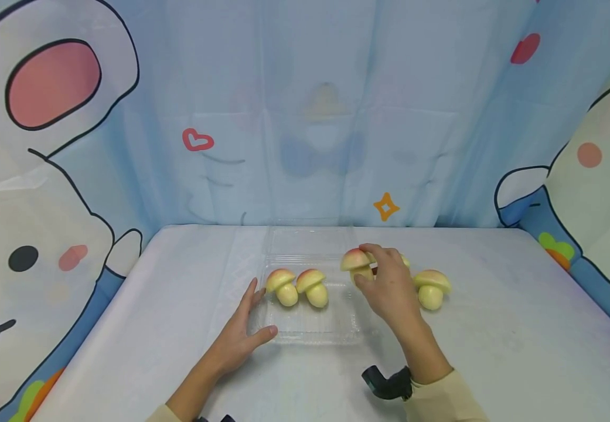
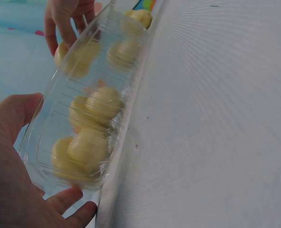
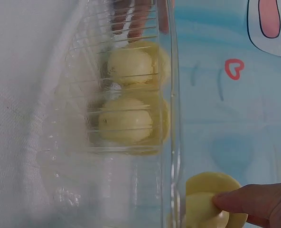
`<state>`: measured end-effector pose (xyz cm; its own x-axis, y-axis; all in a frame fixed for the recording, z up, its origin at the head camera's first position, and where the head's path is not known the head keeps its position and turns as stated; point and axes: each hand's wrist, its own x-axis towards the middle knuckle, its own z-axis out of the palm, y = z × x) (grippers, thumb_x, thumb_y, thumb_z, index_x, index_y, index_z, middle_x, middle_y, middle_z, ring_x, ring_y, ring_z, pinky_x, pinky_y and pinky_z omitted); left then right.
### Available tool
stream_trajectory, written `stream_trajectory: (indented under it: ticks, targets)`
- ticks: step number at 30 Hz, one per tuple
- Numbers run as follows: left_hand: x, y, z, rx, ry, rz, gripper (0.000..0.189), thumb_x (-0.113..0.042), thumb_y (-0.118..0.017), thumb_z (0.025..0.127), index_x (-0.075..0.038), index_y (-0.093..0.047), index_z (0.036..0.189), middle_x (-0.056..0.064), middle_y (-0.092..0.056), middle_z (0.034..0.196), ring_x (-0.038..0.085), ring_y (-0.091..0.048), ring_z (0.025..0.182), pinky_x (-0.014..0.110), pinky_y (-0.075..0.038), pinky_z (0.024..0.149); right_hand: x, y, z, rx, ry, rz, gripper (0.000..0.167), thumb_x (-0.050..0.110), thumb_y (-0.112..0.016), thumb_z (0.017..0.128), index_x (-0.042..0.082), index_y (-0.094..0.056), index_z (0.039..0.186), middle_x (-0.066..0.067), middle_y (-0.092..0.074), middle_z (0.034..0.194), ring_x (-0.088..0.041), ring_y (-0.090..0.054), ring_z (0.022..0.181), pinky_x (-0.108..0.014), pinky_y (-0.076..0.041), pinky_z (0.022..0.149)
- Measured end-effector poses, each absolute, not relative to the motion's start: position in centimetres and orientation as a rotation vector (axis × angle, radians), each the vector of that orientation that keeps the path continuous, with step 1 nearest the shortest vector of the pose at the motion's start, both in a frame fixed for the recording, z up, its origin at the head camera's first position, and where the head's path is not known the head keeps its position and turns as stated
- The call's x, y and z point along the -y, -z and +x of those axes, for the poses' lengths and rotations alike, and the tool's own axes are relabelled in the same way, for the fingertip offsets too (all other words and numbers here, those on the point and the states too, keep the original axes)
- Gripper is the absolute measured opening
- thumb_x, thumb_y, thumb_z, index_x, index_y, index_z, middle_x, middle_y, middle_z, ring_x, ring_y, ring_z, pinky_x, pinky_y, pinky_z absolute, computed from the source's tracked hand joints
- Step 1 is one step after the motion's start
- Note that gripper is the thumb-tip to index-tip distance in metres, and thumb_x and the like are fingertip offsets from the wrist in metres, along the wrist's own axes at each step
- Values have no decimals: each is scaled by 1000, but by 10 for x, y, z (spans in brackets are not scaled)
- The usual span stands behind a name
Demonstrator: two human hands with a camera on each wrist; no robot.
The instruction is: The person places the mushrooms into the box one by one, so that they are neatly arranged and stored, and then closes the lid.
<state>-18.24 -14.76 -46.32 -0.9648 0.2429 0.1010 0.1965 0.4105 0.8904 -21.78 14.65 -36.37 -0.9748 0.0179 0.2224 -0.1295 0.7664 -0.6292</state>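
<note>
A clear plastic box lies on the table, its hinged lid folded back. Inside, side by side at the left, are two toy-like yellow mushrooms: one mushroom nearest my left hand, another mushroom beside it. Along the box's left side my left hand spreads its fingers, the thumb close to the rim. My right hand pinches a third mushroom over the box's right part, thumb against its stem. Its cap is flushed red.
Right of the box stands another mushroom on the white-covered table. One more mushroom is partly hidden behind my right hand. A blue cartoon curtain hangs behind the table. A black wrist mount juts from the right wrist.
</note>
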Motion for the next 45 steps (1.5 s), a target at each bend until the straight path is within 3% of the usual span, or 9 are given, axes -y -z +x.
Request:
stream_trajectory:
  ticks: [15, 22, 32, 45]
  targets:
    - [148, 464, -183, -2604, -1638, 406, 100, -34, -69, 94, -16, -5, 168, 14, -30, 169, 38, -17, 160, 67, -8, 125, -136, 372, -222, 2745, -970, 164, 54, 5, -69, 88, 8, -60, 141, -26, -56, 136, -33, -62, 96, -46, -53, 77]
    - [148, 464, -182, -2593, -1646, 406, 100, -33, -70, 94, -16, -5, 168, 14, -30, 169, 39, -16, 160, 67, -8, 125, -130, 378, -224, 2777, -889, 174, 53, 6, -73, 88, 11, -62, 140, -24, -57, 135, -36, -66, 97, -49, -54, 77]
    - [148, 463, -182, -2605, -1631, 410, 100, -34, -70, 95, -16, -5, 168, 14, -31, 169, 38, -17, 160, 67, -9, 125, -124, 389, -225, 2771, -735, 213, 53, 6, -78, 86, 11, -64, 137, -23, -60, 133, -27, -59, 68, -50, -50, 70]
    - [148, 464, -182, -2592, -1661, 413, 100, -31, -71, 94, -17, -5, 168, 14, -31, 169, 38, -18, 160, 68, -9, 125, -120, 401, -229, 2670, -536, 339, 48, 2, -77, 79, 8, -70, 126, -21, -66, 118, -26, -55, 57, -44, -44, 56]
